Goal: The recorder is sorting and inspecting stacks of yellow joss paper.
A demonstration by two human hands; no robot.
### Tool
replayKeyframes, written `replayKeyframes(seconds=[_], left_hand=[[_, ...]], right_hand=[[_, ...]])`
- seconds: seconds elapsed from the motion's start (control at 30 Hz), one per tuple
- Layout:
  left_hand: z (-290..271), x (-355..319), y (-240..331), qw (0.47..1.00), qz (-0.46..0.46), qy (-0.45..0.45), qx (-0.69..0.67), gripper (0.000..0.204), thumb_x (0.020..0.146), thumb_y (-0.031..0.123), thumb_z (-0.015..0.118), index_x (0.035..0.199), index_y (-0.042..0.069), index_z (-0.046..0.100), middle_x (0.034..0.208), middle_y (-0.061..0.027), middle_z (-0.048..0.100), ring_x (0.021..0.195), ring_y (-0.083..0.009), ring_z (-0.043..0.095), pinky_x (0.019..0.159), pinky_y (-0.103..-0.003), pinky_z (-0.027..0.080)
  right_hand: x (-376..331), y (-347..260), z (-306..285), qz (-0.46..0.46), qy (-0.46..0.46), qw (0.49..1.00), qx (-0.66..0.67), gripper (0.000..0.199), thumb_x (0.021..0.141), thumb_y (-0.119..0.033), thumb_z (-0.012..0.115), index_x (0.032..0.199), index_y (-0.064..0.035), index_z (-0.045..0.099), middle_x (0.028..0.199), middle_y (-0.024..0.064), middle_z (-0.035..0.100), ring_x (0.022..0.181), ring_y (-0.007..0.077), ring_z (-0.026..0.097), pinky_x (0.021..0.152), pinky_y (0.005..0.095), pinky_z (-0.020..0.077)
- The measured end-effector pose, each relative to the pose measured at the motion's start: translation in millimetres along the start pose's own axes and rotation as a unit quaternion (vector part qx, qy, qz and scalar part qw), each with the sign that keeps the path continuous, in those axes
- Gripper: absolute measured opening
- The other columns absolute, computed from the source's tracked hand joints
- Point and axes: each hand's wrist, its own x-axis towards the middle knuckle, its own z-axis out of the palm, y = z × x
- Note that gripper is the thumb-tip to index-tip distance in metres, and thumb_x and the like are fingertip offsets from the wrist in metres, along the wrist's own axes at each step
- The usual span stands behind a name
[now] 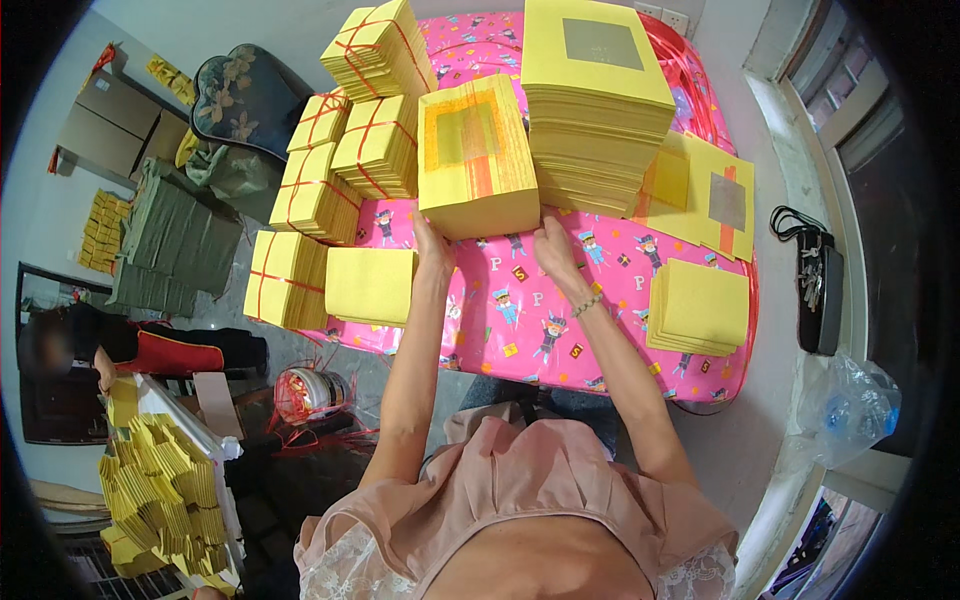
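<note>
1. One big table with a pink picture cloth (470, 345) filled the middle of the frame. It gave all the yellow paper a flat place to sit.

2. A tall yellow stack (597, 150) stood at the top, right of the middle. It looked neat and square, perhaps so it would not tip.

3. A yellow block with orange marks (480, 170) was just left of the tall stack, near the top middle, between the two hands. Its plain side faced the person.

4. Five tied bundles (376, 150) sat close together at the upper left. Red string crossed over them, likely to hold the sheets tight.

5. Two low piles lay without string across their tops: a left pile (370, 285) beside the lowest bundle, and a right pile (700, 308) at the table's right side.

6. Some loose sheets (728, 200) lay spread out at the upper right, so their patches showed.

7. The left hand (432, 243) held the block's lower left corner, and the right hand (553, 248) held its lower right corner. Holding both sides probably made it steady. The fingers gripped the block, but their tips were hidden, so I cannot tell how far under they went.
</note>
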Motion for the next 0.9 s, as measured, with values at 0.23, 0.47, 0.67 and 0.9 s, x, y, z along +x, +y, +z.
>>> replayKeyframes(seconds=[0.23,0.47,0.67,0.9], left_hand=[[-11.3,-13.8,-13.6,0.997,0.026,0.018,-0.068,0.08,0.095,0.069,0.03,0.146,0.008,0.041,0.146,-0.0101,0.046,0.134,-0.0262,0.042,0.111,-0.041,0.027],[-11.2,-76.1,-22.6,0.992,0.08,0.041,-0.084,0.072,0.095,0.063,0.038,0.141,0.009,0.044,0.142,-0.0091,0.049,0.128,-0.0258,0.047,0.107,-0.042,0.035],[-41.2,-103.8,-38.7,0.992,0.096,0.034,-0.08,0.06,0.097,0.058,0.04,0.134,0.012,0.049,0.133,-0.0049,0.052,0.121,-0.0197,0.049,0.098,-0.039,0.041],[-69.9,-155.0,-40.1,0.999,0.039,0.015,-0.032,0.058,0.098,0.054,0.043,0.135,0.01,0.049,0.13,-0.0044,0.057,0.121,-0.0203,0.052,0.099,-0.038,0.042]], right_hand=[[-20.0,-16.1,-2.3,-0.004,-0.004,0.996,-0.086,0.025,0.09,-0.011,0.047,0.104,0.0076,0.055,0.103,0.0336,0.061,0.101,0.0475,0.059,0.087,0.0537,0.0455],[-56.9,-17.4,-15.0,0.026,-0.034,0.994,-0.101,0.025,0.089,-0.012,0.048,0.1,0.0084,0.057,0.099,0.0326,0.062,0.098,0.0474,0.061,0.087,0.0533,0.0462],[-104.8,-0.4,-16.0,0.004,-0.014,0.998,-0.058,0.026,0.09,-0.014,0.049,0.094,0.0092,0.058,0.09,0.0316,0.063,0.088,0.0459,0.062,0.077,0.0538,0.046],[-175.9,-1.9,-18.3,0.052,-0.048,0.995,-0.078,0.03,0.091,-0.015,0.049,0.111,0.0053,0.058,0.087,0.0276,0.063,0.082,0.0434,0.062,0.071,0.0515,0.0466]])
